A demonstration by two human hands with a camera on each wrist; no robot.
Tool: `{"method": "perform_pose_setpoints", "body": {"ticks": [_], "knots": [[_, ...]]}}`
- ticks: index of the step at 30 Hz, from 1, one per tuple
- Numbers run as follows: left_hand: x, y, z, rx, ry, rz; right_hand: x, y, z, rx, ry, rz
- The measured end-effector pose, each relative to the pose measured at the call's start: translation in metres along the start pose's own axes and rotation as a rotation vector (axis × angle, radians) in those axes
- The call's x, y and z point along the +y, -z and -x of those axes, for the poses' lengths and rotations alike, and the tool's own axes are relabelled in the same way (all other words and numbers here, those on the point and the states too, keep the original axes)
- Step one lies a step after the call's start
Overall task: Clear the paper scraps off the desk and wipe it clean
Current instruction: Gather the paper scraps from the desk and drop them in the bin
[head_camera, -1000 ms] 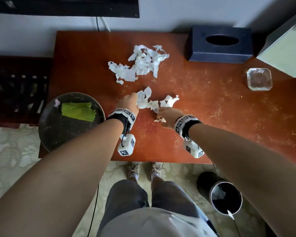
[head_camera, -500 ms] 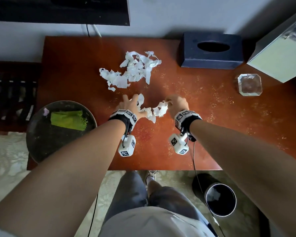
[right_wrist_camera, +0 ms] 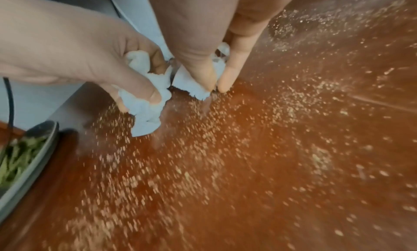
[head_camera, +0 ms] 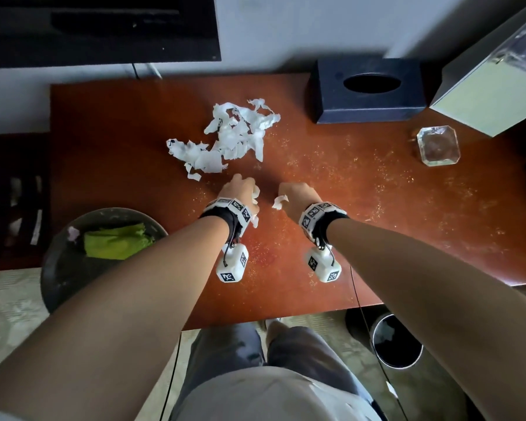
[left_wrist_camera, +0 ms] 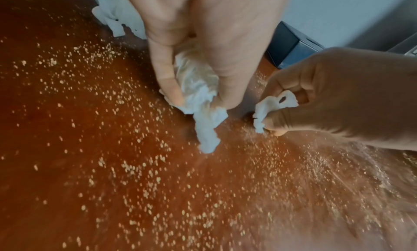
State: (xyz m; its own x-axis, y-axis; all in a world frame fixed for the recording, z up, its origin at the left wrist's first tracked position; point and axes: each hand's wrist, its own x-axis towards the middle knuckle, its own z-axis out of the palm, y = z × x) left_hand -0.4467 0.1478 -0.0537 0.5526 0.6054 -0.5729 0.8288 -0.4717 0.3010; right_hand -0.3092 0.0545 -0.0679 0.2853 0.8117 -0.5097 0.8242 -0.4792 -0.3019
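Both hands hover over the middle of the reddish wooden desk [head_camera: 377,226], which is strewn with pale crumbs. My left hand [head_camera: 240,192] grips a wad of white paper scraps [left_wrist_camera: 198,94] in curled fingers, with a tail hanging down to the desk. My right hand [head_camera: 298,196] pinches a smaller white scrap [head_camera: 278,202] between thumb and fingers, just above the wood. A larger heap of torn white paper [head_camera: 231,135] lies on the desk just beyond the hands. A folded green cloth [head_camera: 116,241] rests in a dark round bowl [head_camera: 58,268] at the desk's left front corner.
A dark tissue box [head_camera: 368,89] stands at the back right. A clear glass ashtray [head_camera: 438,145] sits right of it, near a pale box [head_camera: 486,95]. A black waste bin [head_camera: 397,341] stands on the floor below the desk's front edge.
The loose scraps that lay between the hands have been gathered up; the left hand now holds most of them, the right a small piece, and the hands have drawn slightly apart.
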Motion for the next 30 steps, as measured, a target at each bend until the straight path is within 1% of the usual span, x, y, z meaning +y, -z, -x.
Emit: {"method": "perform_pose_setpoints", "body": {"ticks": [3,8,11,16,18,19,21,23,26,28,30], "knots": [[-0.008,0.022,-0.002,0.017,-0.019,-0.004,-0.004,0.021,-0.005,0.040,-0.112,-0.123],[-0.026,0.060,-0.006,0.069,0.038,0.028,-0.016,0.048,-0.025,0.106,-0.160,-0.267],[-0.036,0.081,-0.009,0.133,0.060,0.012,-0.028,0.059,-0.045,0.141,-0.196,-0.280],[-0.063,0.101,-0.025,0.182,0.079,-0.038,-0.049,0.070,-0.078,0.181,-0.257,-0.288],[-0.075,0.104,-0.033,0.202,0.094,-0.063,-0.055,0.070,-0.091,0.175,-0.275,-0.228],[-0.080,0.105,-0.036,0.198,0.104,-0.071,-0.057,0.072,-0.097,0.163,-0.287,-0.185],[-0.089,0.105,-0.042,0.141,0.128,-0.090,-0.060,0.073,-0.106,0.151,-0.278,-0.154],[-0.095,0.101,-0.049,0.085,0.155,-0.117,-0.060,0.072,-0.114,0.130,-0.222,-0.156],[-0.101,0.092,-0.059,0.054,0.175,-0.126,-0.060,0.067,-0.125,0.133,-0.133,-0.099],[-0.102,0.087,-0.064,0.040,0.173,-0.142,-0.059,0.063,-0.131,0.126,-0.120,-0.069],[-0.104,0.084,-0.069,0.023,0.165,-0.152,-0.058,0.059,-0.136,0.088,-0.122,-0.047]]}}
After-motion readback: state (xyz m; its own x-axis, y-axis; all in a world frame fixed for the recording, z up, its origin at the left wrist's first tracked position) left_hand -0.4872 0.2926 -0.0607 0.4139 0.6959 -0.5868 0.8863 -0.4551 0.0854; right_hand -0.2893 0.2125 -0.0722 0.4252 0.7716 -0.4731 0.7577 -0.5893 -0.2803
